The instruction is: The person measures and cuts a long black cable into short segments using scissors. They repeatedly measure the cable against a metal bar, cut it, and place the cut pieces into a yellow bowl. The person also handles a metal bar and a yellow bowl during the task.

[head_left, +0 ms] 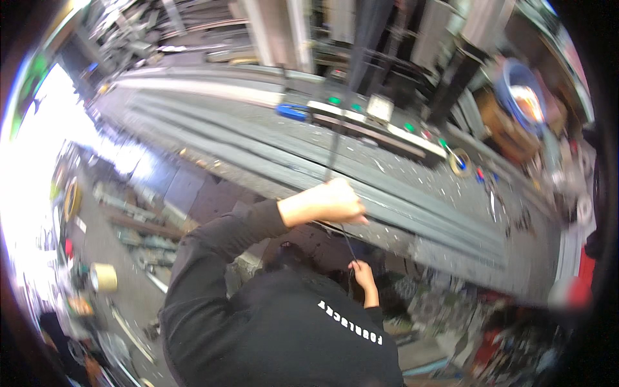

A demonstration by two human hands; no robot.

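Note:
My left hand (pixel 327 204) is raised in front of my chest above the near edge of the workbench, its fingers closed in a fist around a thin dark flexible strip (pixel 335 145). The strip runs upward from that fist, past the bench. Below the fist it hangs down to my right hand (pixel 364 276), which pinches it lower and closer to my body. Under and beyond my left hand, several long grey metal profiles (pixel 412 205) lie lengthwise along the workbench (pixel 451 258). What the strip is made of cannot be told.
A blue looped item (pixel 293 112) and a long white-and-black bar (pixel 380 132) with green knobs lie along the bench's back. Rolls of tape (pixel 460 162) and hand tools (pixel 493 200) sit at its right. A blue bucket (pixel 521 97) stands back right; another cluttered bench (pixel 132 284) is left.

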